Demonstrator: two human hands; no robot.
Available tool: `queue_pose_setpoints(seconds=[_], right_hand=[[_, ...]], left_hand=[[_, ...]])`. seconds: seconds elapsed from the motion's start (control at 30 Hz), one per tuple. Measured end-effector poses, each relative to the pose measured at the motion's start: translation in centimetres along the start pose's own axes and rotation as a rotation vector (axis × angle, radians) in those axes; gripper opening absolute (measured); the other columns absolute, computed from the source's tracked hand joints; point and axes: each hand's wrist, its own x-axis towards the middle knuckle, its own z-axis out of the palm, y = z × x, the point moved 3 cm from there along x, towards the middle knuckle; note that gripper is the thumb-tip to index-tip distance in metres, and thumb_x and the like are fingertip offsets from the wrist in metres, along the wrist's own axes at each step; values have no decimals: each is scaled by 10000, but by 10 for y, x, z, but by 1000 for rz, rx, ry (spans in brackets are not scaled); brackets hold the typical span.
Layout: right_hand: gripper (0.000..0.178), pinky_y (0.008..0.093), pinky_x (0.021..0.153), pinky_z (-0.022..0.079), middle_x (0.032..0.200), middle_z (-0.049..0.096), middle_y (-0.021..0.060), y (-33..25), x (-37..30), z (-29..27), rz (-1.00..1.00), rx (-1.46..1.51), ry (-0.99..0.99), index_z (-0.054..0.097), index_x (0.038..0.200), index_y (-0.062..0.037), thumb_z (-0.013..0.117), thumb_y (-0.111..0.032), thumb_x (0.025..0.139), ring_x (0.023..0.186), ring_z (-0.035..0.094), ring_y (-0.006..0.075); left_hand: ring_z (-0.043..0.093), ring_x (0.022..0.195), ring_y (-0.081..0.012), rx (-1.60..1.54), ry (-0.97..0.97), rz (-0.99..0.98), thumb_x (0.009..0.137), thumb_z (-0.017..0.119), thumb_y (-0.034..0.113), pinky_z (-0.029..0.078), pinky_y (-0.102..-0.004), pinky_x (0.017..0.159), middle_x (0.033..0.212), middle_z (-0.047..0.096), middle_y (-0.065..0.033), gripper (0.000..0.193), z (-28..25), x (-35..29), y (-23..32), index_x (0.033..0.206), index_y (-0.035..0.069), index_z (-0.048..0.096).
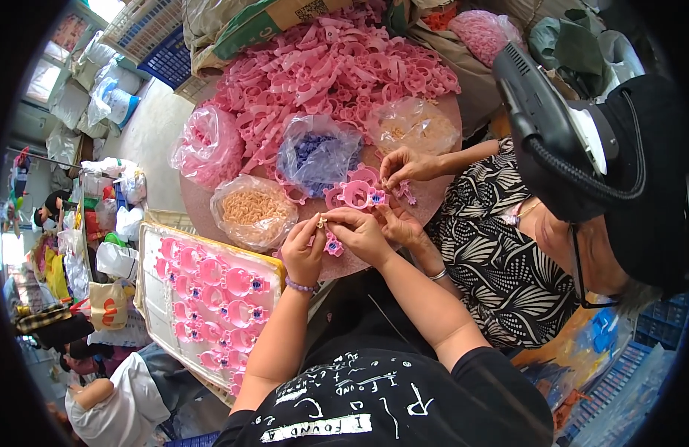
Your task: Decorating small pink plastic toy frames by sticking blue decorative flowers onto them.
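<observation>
My left hand [302,251] and my right hand [357,235] meet at the near edge of the round table. Their fingertips pinch a small pale yellow plastic piece [322,222] between them. Just below my right fingers is a small pink and blue plastic part [333,245]; whether I hold it or it lies on the table, I cannot tell. Close by on the left stands a clear bag of tan pieces [255,211]. Beyond my hands sits a bag of purple-blue pieces [314,156].
A big heap of pink plastic parts [322,71] covers the far table. At right, a co-worker's hands [406,165] work on a pink ring-shaped part [357,195]. Finished-looking pink pieces fill a white tray [152,279] at left. Bags of pink [207,145] and tan pieces [413,127] flank the heap.
</observation>
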Motion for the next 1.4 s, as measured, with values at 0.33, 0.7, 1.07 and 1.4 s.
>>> queue_pose_setpoints(seconds=[0.33, 0.7, 1.07, 1.4], right_hand=[[155, 218, 712, 474, 897, 638, 63, -2, -2, 4, -36, -66, 4, 650, 955, 15, 604, 0, 807, 811, 583, 102], [190, 221, 685, 476, 870, 615, 58, -6, -2, 4, -241, -198, -20, 662, 977, -31, 601, 8, 801, 794, 580, 120], [287, 308, 567, 468, 711, 567, 69, -47, -25, 21, -598, -945, 45, 626, 1021, -39, 618, -116, 744, 627, 570, 210], [316, 310, 485, 417, 580, 467, 30, -57, -26, 28, -707, -1135, 43, 636, 1013, -52, 637, -129, 707, 517, 502, 189]], left_hand=[[594, 731, -143, -30, -22, -1, 759, 610, -59, 469, -229, 651, 854, 626, -87, 277, -2, -3, -2, 1026, 8, 636], [582, 783, -116, -244, -99, -139, 792, 596, -61, 466, -218, 684, 895, 631, -86, 212, -5, -3, -8, 999, -35, 634], [585, 783, -117, -165, -45, -160, 800, 595, -40, 465, -218, 698, 895, 628, -83, 216, -7, -1, -9, 1013, -29, 632], [590, 791, -138, -81, -36, -85, 773, 568, -65, 462, -246, 714, 876, 639, -95, 260, -6, 5, 2, 1017, -13, 638]])
